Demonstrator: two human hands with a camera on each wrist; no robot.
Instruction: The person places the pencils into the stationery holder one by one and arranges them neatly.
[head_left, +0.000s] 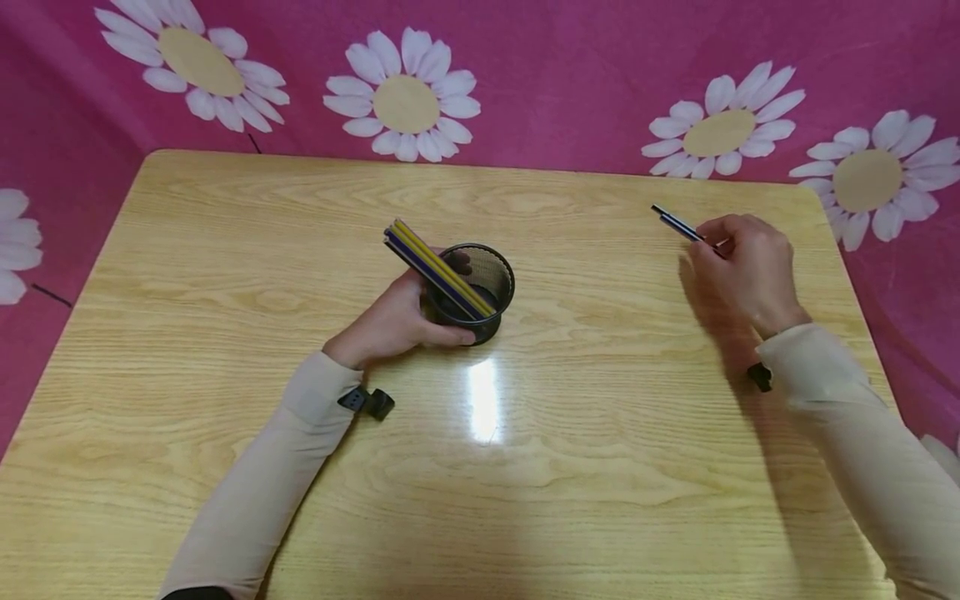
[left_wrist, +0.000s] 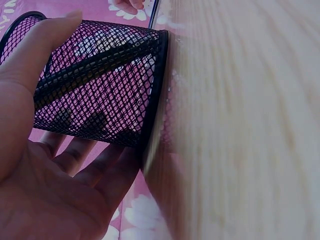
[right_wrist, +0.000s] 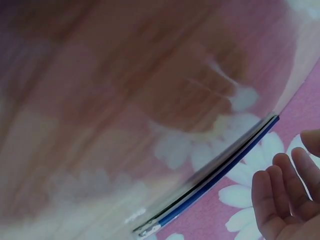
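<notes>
- Right of the mesh pencil cup (head_left: 501,268), on the bench (head_left: 600,417): two pencils (head_left: 677,224); right hand (head_left: 750,267) just beside, grip slack, holding nothing.
- Around the cup: left hand (head_left: 397,321), gripping; more pencils (head_left: 438,267) lean inside.
- Likely step: collecting pencils; next calls for pinching the pair.

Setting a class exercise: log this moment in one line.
left hand: holds mesh cup | cup: pencils leaning inside | right hand: near two pencils on table, not gripping
</notes>
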